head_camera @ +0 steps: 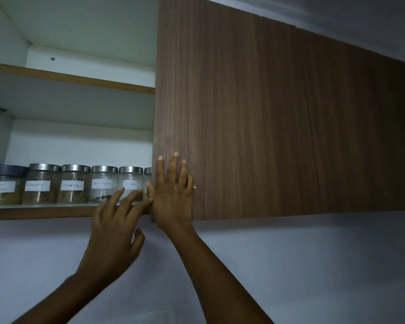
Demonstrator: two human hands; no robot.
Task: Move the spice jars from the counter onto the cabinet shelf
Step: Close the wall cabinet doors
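Overhead, entry one: a wall cabinet [80,146], white inside, is showing two shelves with wood-toned front edges, an upper shelf [80,81] and a lower shelf [33,212]. A dark wood-grain door [267,125] is covering the cabinet's right part, and a pale wall [290,265] is running beneath it. The light is dim.

Entry two: the right hand [173,195] is lying flat against the door's lower left corner, fingers straight and spread, thumb at the door's edge, grasping nothing. The left hand [114,228] is reaching upward with fingers extended and loosely parted, also grasping nothing. Its fingertips are overlapping the lower shelf's front edge; whether they are touching a jar cannot be told.

Entry three: six spice jars are standing upright in one row on the lower shelf, white labels facing out.
- A dark-lidded jar [4,185] is sitting farthest left, well apart from both hands.
- The Black Pepper jar [102,183] and the Cloves jar [131,181], both metal-lidded, are standing just above the left fingertips.
- The last jar [147,170] is hiding mostly behind the door edge, beside the right thumb.
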